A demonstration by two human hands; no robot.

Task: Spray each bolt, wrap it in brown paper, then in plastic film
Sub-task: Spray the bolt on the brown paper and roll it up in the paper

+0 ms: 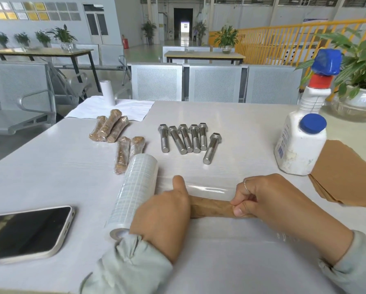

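Film-wrapping a paper-covered bolt

Both hands, left [164, 211] and right [262, 198], grip the brown-paper-wrapped bolt [209, 207] lying on pulled-out plastic film [207, 187]; next it likely needs rolling away from the fingers. The film roll [133, 192] touches the left hand; six bare bolts [188, 139] wait beyond the fingertips.

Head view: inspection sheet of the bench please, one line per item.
Surface: white table, stretched clear plastic film on it.
Job's things: six bare steel bolts; five wrapped bolts; brown-paper-wrapped bolt; clear film roll; white spray bottle; brown paper sheets.
Clutter: black smartphone.
Grippers: left hand and right hand grip the paper-wrapped bolt.
Cables: nothing seen.
Surroundings: metal benches, potted plants.
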